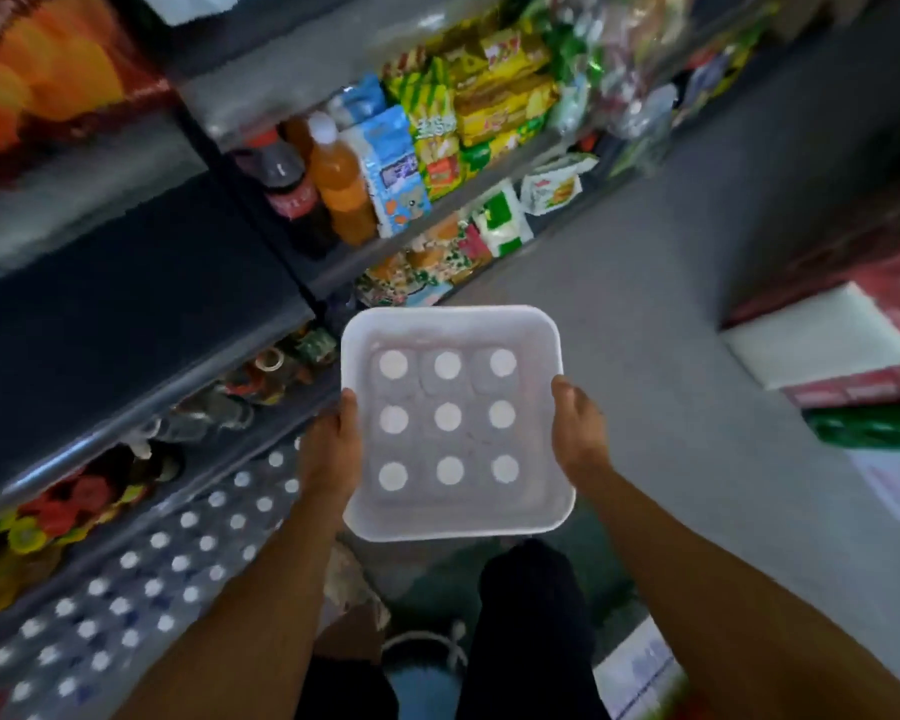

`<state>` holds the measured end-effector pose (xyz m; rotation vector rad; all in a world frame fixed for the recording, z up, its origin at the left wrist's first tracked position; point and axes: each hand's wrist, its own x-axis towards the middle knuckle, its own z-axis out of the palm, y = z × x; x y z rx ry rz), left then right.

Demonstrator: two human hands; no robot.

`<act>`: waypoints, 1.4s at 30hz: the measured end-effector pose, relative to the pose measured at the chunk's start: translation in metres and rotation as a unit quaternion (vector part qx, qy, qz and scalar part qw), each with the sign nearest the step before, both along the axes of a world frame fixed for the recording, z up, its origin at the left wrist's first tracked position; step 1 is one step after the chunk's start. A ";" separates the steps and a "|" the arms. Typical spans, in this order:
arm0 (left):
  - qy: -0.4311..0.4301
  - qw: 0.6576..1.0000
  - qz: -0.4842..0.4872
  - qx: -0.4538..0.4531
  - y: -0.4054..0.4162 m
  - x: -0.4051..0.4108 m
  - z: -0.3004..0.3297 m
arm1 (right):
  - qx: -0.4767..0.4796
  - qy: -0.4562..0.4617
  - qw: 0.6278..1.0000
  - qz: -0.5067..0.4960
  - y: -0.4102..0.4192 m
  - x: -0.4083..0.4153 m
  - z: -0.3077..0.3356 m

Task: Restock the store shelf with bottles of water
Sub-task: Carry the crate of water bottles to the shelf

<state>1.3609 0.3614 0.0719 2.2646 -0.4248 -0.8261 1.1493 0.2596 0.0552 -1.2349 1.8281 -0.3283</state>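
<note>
Both hands carry one white plastic tub (455, 324) in front of the person, above the floor (671, 283). Left hand (333, 449) grips the left rim of the tub, with the thumb lying over the edge; right hand (578, 428) grips the right rim in the same way. How the other fingers lie under the tub is hidden.

Inside the tub stand nine bottles of water (448, 419), seen from above as white caps in three rows of three. They fill the middle of the tub and do not touch its walls.

To the left stands the store shelf (141, 283). Along its lowest level, near the left forearm, many more water bottles (141, 579) stand in rows, showing only their white caps. Higher on the shelf are a cola bottle (287, 184) and an orange drink bottle (341, 184) just beside each other, then snack packets (500, 101). At the right edge of the floor lies a red carton (884, 314).
</note>
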 end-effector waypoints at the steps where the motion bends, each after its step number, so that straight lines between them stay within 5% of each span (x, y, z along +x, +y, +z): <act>1: 0.000 1.000 -0.031 0.002 -0.003 0.003 -0.003 | 0.004 -0.003 0.999 -0.032 0.010 -0.002 -0.004; 5: -0.025 0.993 -0.116 -0.016 -0.014 0.013 -0.028 | 0.025 -0.028 0.990 -0.135 0.046 -0.014 -0.025; 7: 0.027 0.978 -0.200 -0.044 -0.018 0.014 -0.058 | 0.042 -0.034 0.985 -0.166 0.059 -0.021 -0.041; 10: -0.131 0.924 -0.342 -0.110 -0.014 0.014 -0.119 | 0.048 -0.031 0.981 -0.185 0.070 -0.037 -0.068; 13: -0.060 0.908 -0.408 -0.075 -0.012 -0.014 -0.145 | 0.061 -0.018 0.979 -0.193 0.077 -0.055 -0.099; 17: -0.093 0.913 -0.397 0.023 -0.003 -0.039 -0.190 | 0.070 0.009 0.978 -0.195 0.085 -0.078 -0.142; 22: 0.036 0.965 -0.242 0.097 0.011 -0.062 -0.249 | 0.074 0.029 0.977 -0.197 0.094 -0.089 -0.206; 33: -0.023 0.960 -0.262 0.098 0.016 -0.051 -0.404 | 0.050 0.005 0.983 -0.176 0.092 -0.078 -0.379; 42: -0.049 0.969 -0.238 0.054 0.004 -0.022 -0.457 | -0.004 0.002 0.987 -0.158 0.077 -0.059 -0.441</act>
